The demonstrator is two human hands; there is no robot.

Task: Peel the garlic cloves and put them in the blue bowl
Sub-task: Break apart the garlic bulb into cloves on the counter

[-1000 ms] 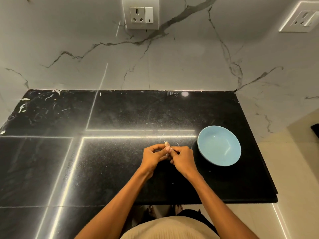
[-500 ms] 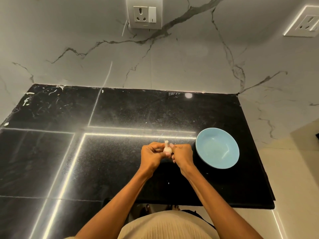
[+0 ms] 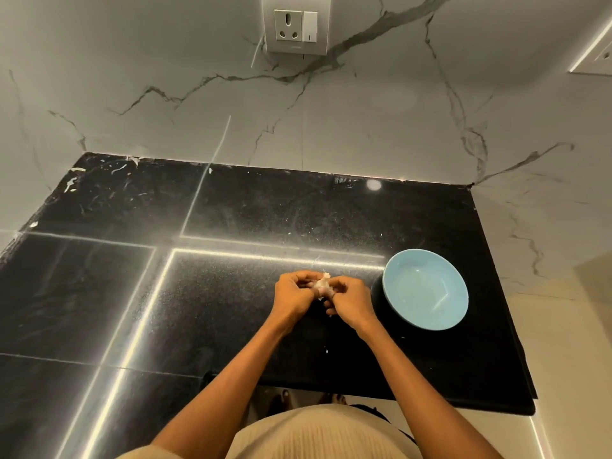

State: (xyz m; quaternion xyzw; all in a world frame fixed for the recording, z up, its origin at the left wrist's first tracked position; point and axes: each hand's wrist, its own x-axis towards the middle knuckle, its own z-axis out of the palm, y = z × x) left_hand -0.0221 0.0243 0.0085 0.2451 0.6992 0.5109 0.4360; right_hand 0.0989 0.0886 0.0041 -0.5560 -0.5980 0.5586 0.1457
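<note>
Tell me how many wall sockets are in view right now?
2: one wall socket on the marble wall above the counter's back edge, and a second socket cut off by the frame's upper right edge.

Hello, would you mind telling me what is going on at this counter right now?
A person is peeling garlic over a black stone counter. The left hand and the right hand are pressed close together, both pinching a small white piece of garlic with papery skin sticking out. The blue bowl sits on the counter just right of the hands and looks empty, so no clove has gone in yet.
</note>
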